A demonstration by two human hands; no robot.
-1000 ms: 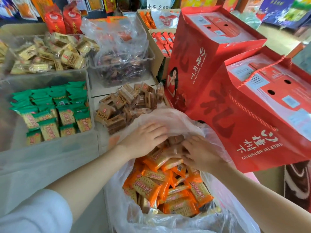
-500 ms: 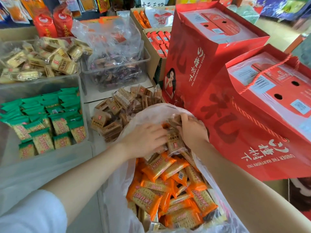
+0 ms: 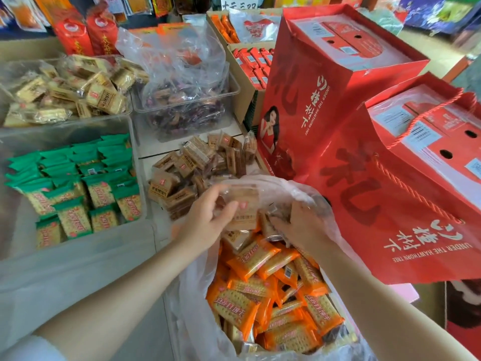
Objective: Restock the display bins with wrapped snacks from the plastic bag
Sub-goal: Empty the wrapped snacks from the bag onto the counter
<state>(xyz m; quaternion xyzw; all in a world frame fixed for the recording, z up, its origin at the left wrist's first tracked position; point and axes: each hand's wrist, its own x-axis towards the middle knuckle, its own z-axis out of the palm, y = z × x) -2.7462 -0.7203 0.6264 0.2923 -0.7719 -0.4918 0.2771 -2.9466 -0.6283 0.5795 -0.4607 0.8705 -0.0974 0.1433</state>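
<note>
Item: plastic bag (image 3: 197,290), lower centre of the frame, packed with orange wrapped snacks (image 3: 263,259). I note my left hand (image 3: 205,225) at its mouth, grip curled round brown snack packs (image 3: 243,209); right hand (image 3: 304,227) pinches more beside them. Brown snack pile (image 3: 187,165) sits just above; green snack bin (image 3: 135,142) at left; red gift boxes (image 3: 325,87) at right.

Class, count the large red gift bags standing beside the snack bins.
2: one red gift bag behind, one nearer, right of the plastic bag. Others may lie outside the frame.
</note>
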